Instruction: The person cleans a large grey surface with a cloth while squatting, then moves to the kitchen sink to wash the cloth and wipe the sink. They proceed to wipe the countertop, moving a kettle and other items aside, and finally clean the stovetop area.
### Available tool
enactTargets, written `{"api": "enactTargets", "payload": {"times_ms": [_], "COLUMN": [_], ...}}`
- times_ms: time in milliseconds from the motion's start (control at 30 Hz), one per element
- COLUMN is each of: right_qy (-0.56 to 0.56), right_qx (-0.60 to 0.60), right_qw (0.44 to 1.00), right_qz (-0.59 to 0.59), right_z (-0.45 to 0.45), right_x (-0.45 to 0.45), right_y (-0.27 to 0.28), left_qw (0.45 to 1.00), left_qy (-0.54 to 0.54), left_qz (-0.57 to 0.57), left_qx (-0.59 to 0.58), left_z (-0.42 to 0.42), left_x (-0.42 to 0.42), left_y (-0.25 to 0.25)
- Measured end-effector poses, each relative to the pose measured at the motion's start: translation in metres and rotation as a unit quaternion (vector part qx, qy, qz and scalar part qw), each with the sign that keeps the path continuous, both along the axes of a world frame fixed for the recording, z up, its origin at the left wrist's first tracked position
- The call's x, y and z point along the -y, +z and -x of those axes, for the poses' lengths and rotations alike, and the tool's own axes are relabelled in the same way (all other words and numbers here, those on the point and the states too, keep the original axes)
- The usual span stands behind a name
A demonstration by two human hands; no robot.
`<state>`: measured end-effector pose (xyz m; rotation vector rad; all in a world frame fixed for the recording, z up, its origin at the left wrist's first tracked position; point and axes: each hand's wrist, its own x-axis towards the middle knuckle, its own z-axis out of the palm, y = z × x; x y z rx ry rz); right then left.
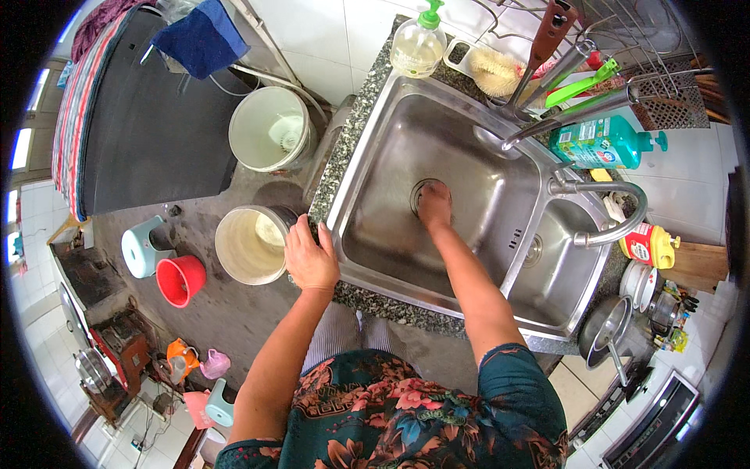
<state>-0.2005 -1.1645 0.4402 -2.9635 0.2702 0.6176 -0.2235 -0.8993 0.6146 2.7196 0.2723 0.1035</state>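
Note:
A stainless steel double-bowl sink [387, 140] is set in a speckled granite countertop [345, 152]. My right hand [435, 205] reaches down into the large bowl and is at the round drain [417, 190], covering most of it; its fingertips are hidden, so whether it grips anything cannot be told. Resting on the counter's left front corner is my left hand [312, 253], fingers spread and holding nothing. The curved metal faucet [636, 199] arches over the small bowl [548, 287] on the right.
White buckets [234, 246] [269, 99], a red tub [181, 280] and a light-blue stool [140, 249] stand on the floor at left. A clear pump bottle [417, 50], a brush [495, 70], a teal pump bottle [603, 143] and kitchen utensils line the sink's back edge. Pans [603, 334] sit at right.

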Motion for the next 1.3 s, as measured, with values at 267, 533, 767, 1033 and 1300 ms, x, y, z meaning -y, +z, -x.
{"api": "enactTargets", "payload": {"times_ms": [267, 533, 767, 1033, 1300], "right_qy": [0.069, -0.401, -0.033, -0.286, -0.092], "right_qx": [0.234, 0.261, 0.264, 0.358, 0.097], "right_qw": [0.961, 0.819, 0.950, 0.849, 0.987], "right_qz": [-0.127, -0.317, -0.166, -0.264, 0.093], "right_z": [0.037, 0.023, 0.025, -0.005, 0.056], "right_x": [0.017, 0.044, 0.019, 0.101, 0.103], "right_y": [-0.002, -0.024, -0.027, -0.034, 0.012], "left_qw": [1.000, 0.999, 1.000, 1.000, 0.999], "left_qy": [-0.003, -0.009, -0.015, -0.025, -0.023], "left_qz": [0.001, 0.003, -0.005, 0.001, -0.018], "left_qx": [-0.011, -0.037, -0.010, -0.006, 0.019], "left_z": [-0.002, -0.004, -0.004, -0.005, -0.004], "left_x": [-0.006, -0.004, -0.007, -0.004, -0.003], "left_y": [-0.002, 0.003, -0.002, -0.005, -0.006]}}
